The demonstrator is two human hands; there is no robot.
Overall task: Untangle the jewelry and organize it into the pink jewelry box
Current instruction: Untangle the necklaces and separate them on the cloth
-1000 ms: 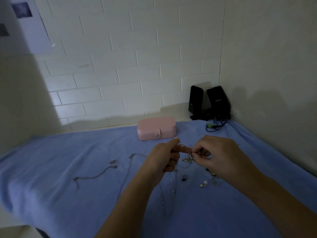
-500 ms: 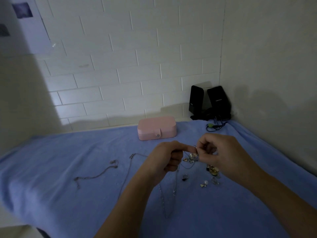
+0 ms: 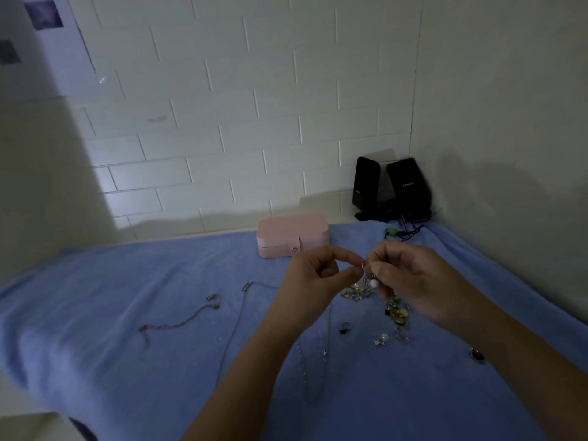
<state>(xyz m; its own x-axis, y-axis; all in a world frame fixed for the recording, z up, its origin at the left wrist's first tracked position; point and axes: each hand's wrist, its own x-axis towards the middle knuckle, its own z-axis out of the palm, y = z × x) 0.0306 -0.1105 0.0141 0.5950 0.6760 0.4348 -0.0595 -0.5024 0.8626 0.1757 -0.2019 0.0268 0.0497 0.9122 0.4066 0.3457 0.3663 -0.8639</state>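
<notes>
A tangled jewelry cluster (image 3: pixel 366 283) with a white pearl hangs in the air between my hands. My left hand (image 3: pixel 313 275) pinches its left side with thumb and forefinger. Close beside it, my right hand (image 3: pixel 410 278) pinches the top of the same cluster. The pink jewelry box (image 3: pixel 292 236) sits closed, snap fastened, on the blue cloth just beyond my hands. A thin chain (image 3: pixel 181 323) lies at the left, and a long necklace (image 3: pixel 235 326) runs under my left forearm. Small earrings and rings (image 3: pixel 386 335) lie scattered below my right hand.
A blue towel (image 3: pixel 127 361) covers the table, whose left front corner drops away. Two black speakers (image 3: pixel 393 187) with a cable and green plug (image 3: pixel 393 231) stand in the back right corner. White brick wall is behind, a plain wall at the right.
Both hands have lifted the cluster slightly higher and shifted a little right. The pearl and charms now dangle between the fingertips, and more loose pieces show on the towel beneath.
</notes>
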